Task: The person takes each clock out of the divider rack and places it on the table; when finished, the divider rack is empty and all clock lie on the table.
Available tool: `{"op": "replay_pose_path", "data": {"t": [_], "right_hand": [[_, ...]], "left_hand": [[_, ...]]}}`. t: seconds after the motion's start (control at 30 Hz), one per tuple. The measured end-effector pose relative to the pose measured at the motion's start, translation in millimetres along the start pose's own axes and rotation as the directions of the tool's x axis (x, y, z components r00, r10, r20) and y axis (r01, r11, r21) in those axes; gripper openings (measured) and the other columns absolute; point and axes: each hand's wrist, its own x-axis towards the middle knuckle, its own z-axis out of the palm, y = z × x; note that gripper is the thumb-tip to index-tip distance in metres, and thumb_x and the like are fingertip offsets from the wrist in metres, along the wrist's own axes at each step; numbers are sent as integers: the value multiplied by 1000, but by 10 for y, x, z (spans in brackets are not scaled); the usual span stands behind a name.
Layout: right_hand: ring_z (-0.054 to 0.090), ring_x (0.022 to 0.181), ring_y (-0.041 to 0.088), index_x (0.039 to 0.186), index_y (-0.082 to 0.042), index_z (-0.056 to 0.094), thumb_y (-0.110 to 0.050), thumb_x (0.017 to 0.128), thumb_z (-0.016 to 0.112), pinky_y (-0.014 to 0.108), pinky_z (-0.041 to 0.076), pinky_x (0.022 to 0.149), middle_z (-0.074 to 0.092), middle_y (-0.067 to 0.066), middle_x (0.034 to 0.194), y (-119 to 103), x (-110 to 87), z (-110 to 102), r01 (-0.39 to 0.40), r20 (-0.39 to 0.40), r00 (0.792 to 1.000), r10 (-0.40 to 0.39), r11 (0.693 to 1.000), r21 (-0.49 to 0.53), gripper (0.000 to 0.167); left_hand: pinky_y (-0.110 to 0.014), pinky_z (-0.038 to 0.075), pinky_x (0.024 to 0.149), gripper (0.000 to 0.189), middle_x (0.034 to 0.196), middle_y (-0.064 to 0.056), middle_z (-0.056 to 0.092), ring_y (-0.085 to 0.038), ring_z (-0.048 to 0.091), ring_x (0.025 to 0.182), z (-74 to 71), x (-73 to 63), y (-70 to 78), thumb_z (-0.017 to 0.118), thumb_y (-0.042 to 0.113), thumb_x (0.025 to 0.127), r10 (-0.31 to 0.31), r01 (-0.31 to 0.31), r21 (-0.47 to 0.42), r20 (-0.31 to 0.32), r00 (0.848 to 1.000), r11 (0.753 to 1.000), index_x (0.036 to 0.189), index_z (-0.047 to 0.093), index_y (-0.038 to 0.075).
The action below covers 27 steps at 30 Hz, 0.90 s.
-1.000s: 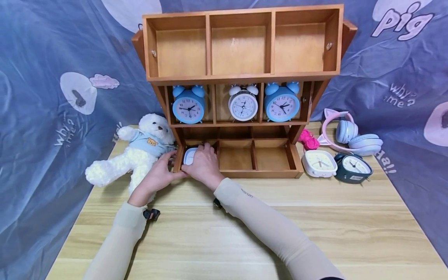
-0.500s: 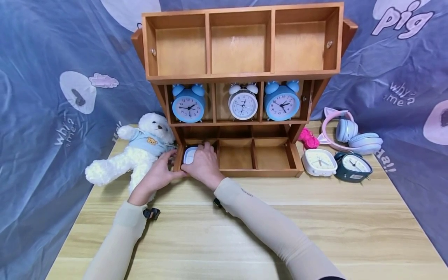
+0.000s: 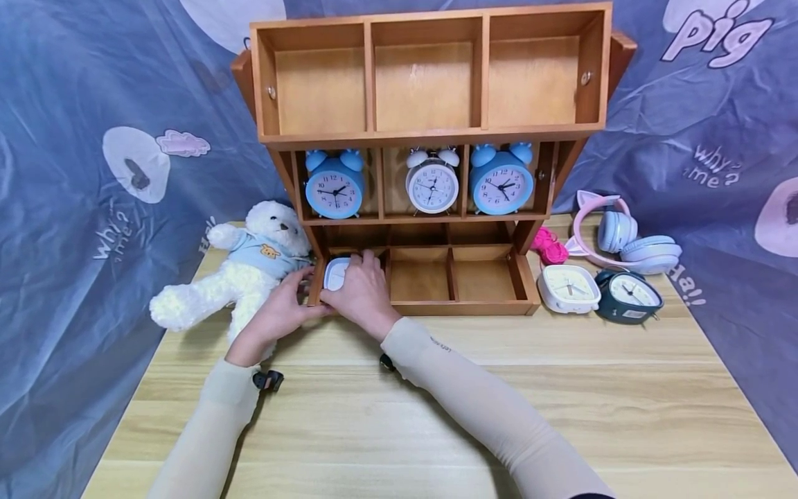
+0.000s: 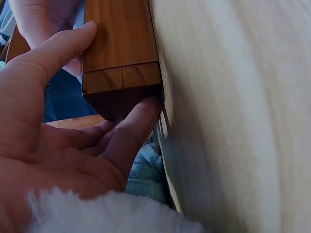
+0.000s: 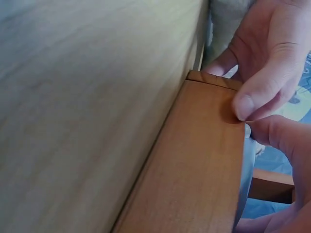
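In the head view, a small white rounded-square clock (image 3: 335, 274) sits in the bottom-left compartment of the wooden shelf (image 3: 464, 308). My right hand (image 3: 364, 287) holds it from above and the right, covering much of it. The right wrist view shows its pale edge (image 5: 246, 170) just behind the front board, between thumb and fingers. My left hand (image 3: 283, 312) grips the shelf's lower left corner (image 4: 121, 77), thumb on the front board and fingers against the side.
Three twin-bell clocks (image 3: 432, 187) stand in the middle row. Left of the shelf leans a white teddy bear (image 3: 249, 270). On the right lie a white clock (image 3: 569, 290), a dark green clock (image 3: 630, 296), cat-ear headphones (image 3: 648, 253) and a pink bundle (image 3: 550, 246).
The white clock has shifted slightly up and to the left in its compartment under my right hand, showing a little more of itself. My left hand keeps its grip on the corner.
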Motion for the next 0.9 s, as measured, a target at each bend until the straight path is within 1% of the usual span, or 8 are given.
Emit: {"op": "replay_pose_path", "data": {"t": [0.17,0.33,0.43,0.63,0.8,0.9], "right_hand": [[64,125,34,142,5,64,-47,84,93,47,58,110,61,18,138,-32,-12,-52,14,-16,1000,-14,1000,9,83],[64,126,34,145,5,62,-46,85,92,46,59,109,60,18,139,-56,-32,-100,32,-26,999,-32,999,5,85],[64,128,34,147,6,61,-46,85,92,47,59,110,60,18,141,-66,-40,-132,41,-32,999,-41,999,8,87],[61,133,34,152,7,59,-47,86,93,49,56,117,57,19,147,-83,-55,-193,52,-31,998,-52,999,16,92],[60,133,34,152,6,59,-46,86,92,48,55,118,57,19,147,-102,-85,-244,61,-35,998,-61,998,18,90],[60,135,34,153,7,58,-47,85,91,48,55,118,57,18,148,-119,-116,-282,68,-36,997,-67,997,28,93]], "left_hand": [[-65,50,120,104,166,-33,47,-53,58,146,0,5,0,92,30,96,-3,3,0,9,1000,1000,172,31,-5],[-65,50,121,104,169,-33,44,-53,58,147,-5,0,-9,90,30,97,-18,18,4,16,1000,1000,173,29,-4],[-65,51,120,102,169,-32,44,-53,57,147,-7,-11,-1,89,28,97,-29,30,-10,17,999,1000,174,28,-3],[-66,50,120,100,167,-32,45,-53,56,147,-4,-17,-4,87,25,97,-22,22,-21,11,1000,1000,173,30,-4],[-66,49,122,99,168,-31,45,-53,54,149,1,-13,-2,88,26,96,-24,24,-16,4,1000,1000,172,32,-3],[-66,50,121,98,169,-32,44,-54,55,148,2,-7,-2,88,26,96,-17,17,-10,4,1000,1000,172,32,-3]]}}
